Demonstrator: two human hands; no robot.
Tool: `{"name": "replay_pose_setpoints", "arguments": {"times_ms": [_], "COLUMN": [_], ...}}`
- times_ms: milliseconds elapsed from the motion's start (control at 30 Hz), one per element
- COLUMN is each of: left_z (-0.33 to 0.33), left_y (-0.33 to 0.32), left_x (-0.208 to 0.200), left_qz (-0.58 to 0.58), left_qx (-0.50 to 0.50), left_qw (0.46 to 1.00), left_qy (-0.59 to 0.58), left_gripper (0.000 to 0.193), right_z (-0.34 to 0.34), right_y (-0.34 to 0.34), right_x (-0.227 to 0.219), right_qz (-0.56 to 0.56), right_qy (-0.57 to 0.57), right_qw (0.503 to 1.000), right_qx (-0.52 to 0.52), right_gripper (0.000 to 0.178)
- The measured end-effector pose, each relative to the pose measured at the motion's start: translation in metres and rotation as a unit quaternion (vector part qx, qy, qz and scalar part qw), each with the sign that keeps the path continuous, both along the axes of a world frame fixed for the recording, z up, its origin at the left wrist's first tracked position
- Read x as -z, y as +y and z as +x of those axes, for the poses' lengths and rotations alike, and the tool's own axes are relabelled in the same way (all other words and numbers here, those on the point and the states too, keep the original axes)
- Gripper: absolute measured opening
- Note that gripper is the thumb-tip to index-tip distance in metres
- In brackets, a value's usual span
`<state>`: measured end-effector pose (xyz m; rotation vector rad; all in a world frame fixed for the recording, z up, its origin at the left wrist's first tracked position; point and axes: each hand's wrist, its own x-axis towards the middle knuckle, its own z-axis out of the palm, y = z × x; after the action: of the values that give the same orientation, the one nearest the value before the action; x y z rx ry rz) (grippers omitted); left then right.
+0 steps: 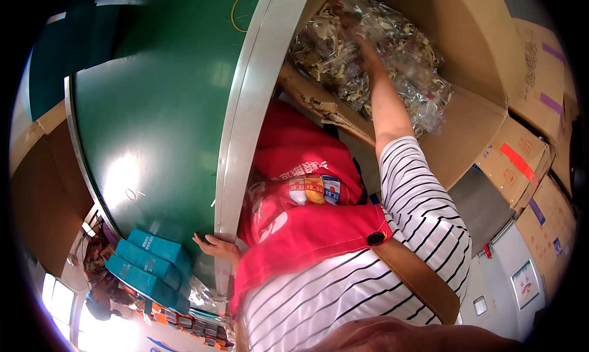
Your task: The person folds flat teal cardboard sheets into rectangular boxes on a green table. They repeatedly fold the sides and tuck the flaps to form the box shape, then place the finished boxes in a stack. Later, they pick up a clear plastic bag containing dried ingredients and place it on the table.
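Note:
My right arm reaches down into a large open cardboard box (469, 116) heaped with clear plastic bags (343, 51) of pale, dried, flake-like pieces. Among the bags, my right hand (366, 51) is partly covered and its fingers do not show well enough to tell whether they grip one. My left hand (216, 249) rests on the metal rim (245, 125) of a long green work surface (159, 119). Its fingers are spread, with nothing held in them.
Several teal cartons (150, 266) stand at the near left end of the green surface. A yellow rubber band (233, 12) and a small loop (131, 194) lie on it. Closed cardboard boxes (512, 158) are stacked at right. The open box's near flap (325, 106) is torn.

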<state>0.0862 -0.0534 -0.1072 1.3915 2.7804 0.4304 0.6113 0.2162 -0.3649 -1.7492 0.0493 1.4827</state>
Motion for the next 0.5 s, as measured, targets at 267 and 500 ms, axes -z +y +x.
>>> {"name": "replay_pose_setpoints", "arguments": {"times_ms": [267, 500], "left_z": [0.004, -0.003], "left_y": [0.015, 0.002], "left_x": [-0.005, 0.000], "left_qz": [-0.016, -0.017], "left_qx": [0.006, -0.006], "left_qw": [1.000, 1.000], "left_qy": [0.009, 0.005], "left_gripper": [0.053, 0.051], "right_z": [0.002, 0.001], "right_y": [0.024, 0.036], "right_x": [0.007, 0.080], "right_qz": [-0.093, -0.051], "right_qy": [0.047, 0.023], "right_qw": [0.973, 0.990], "right_qx": [-0.206, -0.132], "right_gripper": [0.111, 0.062]}}
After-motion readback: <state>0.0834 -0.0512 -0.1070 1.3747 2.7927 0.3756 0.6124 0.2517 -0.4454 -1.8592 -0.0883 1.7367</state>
